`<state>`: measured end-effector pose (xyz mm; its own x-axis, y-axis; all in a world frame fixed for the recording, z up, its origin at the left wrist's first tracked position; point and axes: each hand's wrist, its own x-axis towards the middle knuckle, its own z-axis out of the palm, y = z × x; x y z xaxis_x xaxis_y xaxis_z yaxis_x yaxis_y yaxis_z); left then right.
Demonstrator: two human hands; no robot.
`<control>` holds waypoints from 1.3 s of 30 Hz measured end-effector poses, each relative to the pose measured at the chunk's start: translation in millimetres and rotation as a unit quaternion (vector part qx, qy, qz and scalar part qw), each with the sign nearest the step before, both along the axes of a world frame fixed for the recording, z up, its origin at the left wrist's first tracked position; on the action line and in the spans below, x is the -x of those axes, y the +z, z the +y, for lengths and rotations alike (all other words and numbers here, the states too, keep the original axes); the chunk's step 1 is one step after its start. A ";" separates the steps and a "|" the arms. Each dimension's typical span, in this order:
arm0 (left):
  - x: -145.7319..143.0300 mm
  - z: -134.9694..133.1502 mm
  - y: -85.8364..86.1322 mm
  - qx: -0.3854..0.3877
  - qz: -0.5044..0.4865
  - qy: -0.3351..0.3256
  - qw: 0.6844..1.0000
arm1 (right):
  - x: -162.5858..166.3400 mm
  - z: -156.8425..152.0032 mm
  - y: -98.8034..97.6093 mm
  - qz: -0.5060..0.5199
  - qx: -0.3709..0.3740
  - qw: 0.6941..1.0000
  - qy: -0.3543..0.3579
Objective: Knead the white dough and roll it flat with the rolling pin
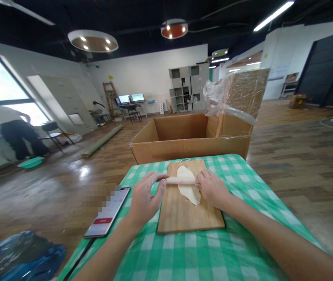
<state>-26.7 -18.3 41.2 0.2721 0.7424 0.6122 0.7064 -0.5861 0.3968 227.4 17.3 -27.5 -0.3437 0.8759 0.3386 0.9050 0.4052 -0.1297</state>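
- While the pin (pixel 181 180) lies across the dough (pixel 191 194) on the board (pixel 181 216), both hands hold it.
- Fingers of the left hand (pixel 145 197) curl round its left end.
- Fingers of the right hand (pixel 212 188) close over its right end.
- Beside the board's left edge lies a phone (pixel 108 212).

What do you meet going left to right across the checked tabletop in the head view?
phone → left hand → rolling pin → right hand. The board and dough lie under the hands and pin, so they are left out.
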 end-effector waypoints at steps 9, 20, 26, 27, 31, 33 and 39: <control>-41.3 89.6 -53.7 0.107 0.164 0.002 0.981 | -34.8 14.4 -7.5 0.125 0.037 0.978 -0.163; -60.3 114.8 -79.3 0.138 0.256 -0.084 0.953 | -40.5 13.6 -10.1 0.124 0.014 0.983 -0.137; -37.4 91.5 -74.7 0.145 0.150 -0.092 0.974 | -39.2 9.8 -9.4 0.092 0.035 0.992 -0.085; -31.7 93.3 -73.9 0.136 0.072 -0.061 0.986 | -38.4 8.2 -8.3 0.078 0.038 0.994 -0.072; -13.6 99.3 -64.9 0.061 -0.152 0.050 0.985 | -33.0 0.4 -0.5 0.015 0.041 0.999 -0.009; -11.9 93.8 -59.0 0.014 -0.145 0.044 0.988 | -29.7 -1.7 3.8 -0.014 0.040 0.999 0.030; -31.4 69.8 -65.9 0.004 0.147 -0.026 0.989 | -25.1 4.4 5.2 -0.063 0.011 0.993 0.103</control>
